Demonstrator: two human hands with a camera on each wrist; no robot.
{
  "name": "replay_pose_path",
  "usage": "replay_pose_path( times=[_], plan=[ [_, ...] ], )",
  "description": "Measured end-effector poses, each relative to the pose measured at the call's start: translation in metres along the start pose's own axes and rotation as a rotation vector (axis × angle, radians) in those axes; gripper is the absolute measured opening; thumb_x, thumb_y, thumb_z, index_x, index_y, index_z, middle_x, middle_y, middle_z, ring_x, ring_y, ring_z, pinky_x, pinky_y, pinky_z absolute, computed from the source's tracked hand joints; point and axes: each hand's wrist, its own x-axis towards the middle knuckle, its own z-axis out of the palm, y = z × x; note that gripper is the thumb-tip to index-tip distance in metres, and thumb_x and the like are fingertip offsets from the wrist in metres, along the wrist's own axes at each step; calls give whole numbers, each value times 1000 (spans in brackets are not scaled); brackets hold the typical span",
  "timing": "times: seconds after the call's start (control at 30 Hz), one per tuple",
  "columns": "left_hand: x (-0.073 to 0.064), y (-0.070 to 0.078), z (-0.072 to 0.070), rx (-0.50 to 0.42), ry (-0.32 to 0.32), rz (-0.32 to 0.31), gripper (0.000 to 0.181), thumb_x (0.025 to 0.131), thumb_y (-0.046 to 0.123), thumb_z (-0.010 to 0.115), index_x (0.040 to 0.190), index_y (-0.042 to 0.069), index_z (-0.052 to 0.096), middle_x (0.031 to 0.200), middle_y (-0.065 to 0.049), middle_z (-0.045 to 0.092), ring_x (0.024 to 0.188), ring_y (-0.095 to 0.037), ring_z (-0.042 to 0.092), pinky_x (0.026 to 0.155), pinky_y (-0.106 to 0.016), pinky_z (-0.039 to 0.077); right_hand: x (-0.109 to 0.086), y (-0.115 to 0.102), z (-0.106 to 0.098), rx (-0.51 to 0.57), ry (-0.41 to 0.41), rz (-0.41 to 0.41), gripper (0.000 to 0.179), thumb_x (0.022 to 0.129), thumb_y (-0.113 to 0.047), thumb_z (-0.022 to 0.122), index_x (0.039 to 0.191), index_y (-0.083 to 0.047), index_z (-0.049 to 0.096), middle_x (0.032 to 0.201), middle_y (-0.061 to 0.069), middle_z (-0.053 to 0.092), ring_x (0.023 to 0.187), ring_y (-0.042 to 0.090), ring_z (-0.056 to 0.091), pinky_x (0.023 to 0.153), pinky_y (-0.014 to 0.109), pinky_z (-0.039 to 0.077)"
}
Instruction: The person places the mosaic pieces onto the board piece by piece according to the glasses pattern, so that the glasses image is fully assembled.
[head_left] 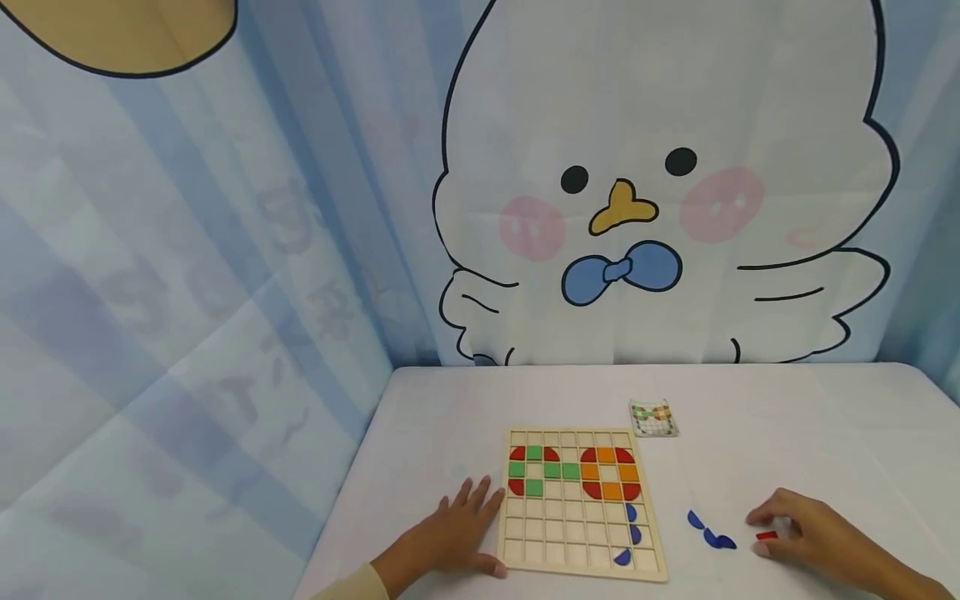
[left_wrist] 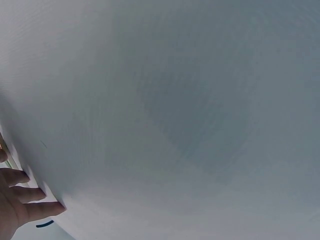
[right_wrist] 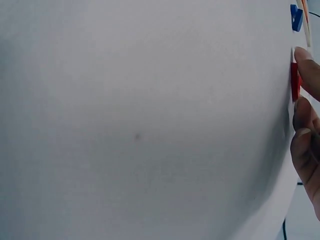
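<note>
A wooden grid board [head_left: 555, 556] lies on the table, with red, green and orange pieces set in its upper rows and several blue pieces near its right and lower edges. My left hand [head_left: 459, 529], fingers spread, rests flat along the board's left edge; its fingers [left_wrist: 37, 210] also show in the left wrist view. To the right of the board, my right hand [head_left: 813, 529] pinches a red piece [head_left: 767, 536] between thumb and fingers, low at the table. In the right wrist view the same red piece [right_wrist: 295, 80] sits between the fingertips.
Several loose blue pieces [head_left: 712, 537] lie on the white table [head_left: 420, 433] between the board and my right hand. A small pattern card [head_left: 654, 418] lies beyond the board's upper right corner. A curtain with a cartoon bird [head_left: 622, 100] hangs behind the table.
</note>
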Motion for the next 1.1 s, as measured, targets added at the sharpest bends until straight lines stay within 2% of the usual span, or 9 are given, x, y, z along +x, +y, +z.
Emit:
replay_pose_path(
  times=[0.2, 0.3, 0.4, 0.5, 0.57, 0.67, 0.9, 1.03, 1.1],
  plan=[
    [0, 2, 0, 11, 7, 3, 110, 73, 84, 59, 161, 31, 22, 169, -4, 16, 154, -37, 20, 111, -64, 36, -12, 6, 0, 47, 7, 95, 43, 74, -35, 87, 107, -11, 75, 100, -3, 67, 84, 10, 54, 74, 25, 56],
    [-2, 2, -1, 24, 16, 0, 110, 72, 84, 59, 161, 30, 22, 169, -4, 17, 154, -37, 21, 110, -64, 37, -14, 8, 0, 81, -6, 114, 43, 77, -34, 86, 109, -8, 75, 101, -1, 67, 90, 15, 57, 80, 36, 60],
    [-2, 2, -2, 30, 26, 2, 110, 73, 84, 59, 161, 29, 23, 169, -5, 17, 154, -37, 21, 110, -64, 37, -15, 8, 0, 74, -4, 110, 40, 78, -33, 85, 110, -10, 76, 101, -3, 66, 86, 9, 55, 79, 29, 59],
    [-3, 1, -1, 25, 30, 5, 110, 73, 83, 60, 161, 29, 23, 169, -5, 17, 154, -37, 21, 110, -64, 37, -15, 7, 1, 72, -4, 104, 36, 80, -31, 84, 109, -12, 74, 102, -2, 66, 80, 8, 50, 69, 20, 51],
    [-2, 1, 0, 23, 27, 3, 110, 72, 84, 59, 161, 30, 23, 169, -5, 17, 154, -37, 21, 110, -64, 37, -16, 7, 1, 89, -18, 108, 33, 81, -29, 83, 108, -12, 72, 103, -1, 65, 79, 10, 48, 66, 19, 47],
    [-1, 1, 3, 27, 23, 0, 111, 72, 85, 58, 161, 30, 23, 169, -5, 17, 154, -37, 21, 110, -64, 37, -16, 3, 2, 122, -43, 132, 32, 81, -25, 83, 107, -12, 69, 104, 0, 65, 85, 15, 51, 69, 22, 50],
    [-1, 0, 4, 26, 22, -1, 111, 72, 85, 58, 161, 31, 21, 169, -4, 17, 154, -37, 21, 111, -63, 37, -15, -1, 4, 157, -78, 86, 26, 85, -19, 79, 108, -9, 69, 107, 2, 66, 90, 16, 54, 73, 27, 54],
    [0, 0, 4, 28, 22, 3, 111, 72, 86, 57, 161, 31, 21, 169, -4, 16, 154, -37, 21, 110, -63, 38, -12, -4, 5, 200, -96, 52, 24, 87, -19, 78, 108, -10, 71, 109, 3, 68, 93, 18, 56, 81, 38, 59],
    [0, 0, 4, 28, 22, 3, 110, 72, 86, 57, 161, 31, 21, 169, -4, 16, 154, -37, 21, 110, -63, 38, -10, -5, 4, 207, -102, 24, 24, 88, -20, 77, 108, -10, 72, 106, 2, 69, 90, 12, 55, 78, 33, 58]
  ],
)
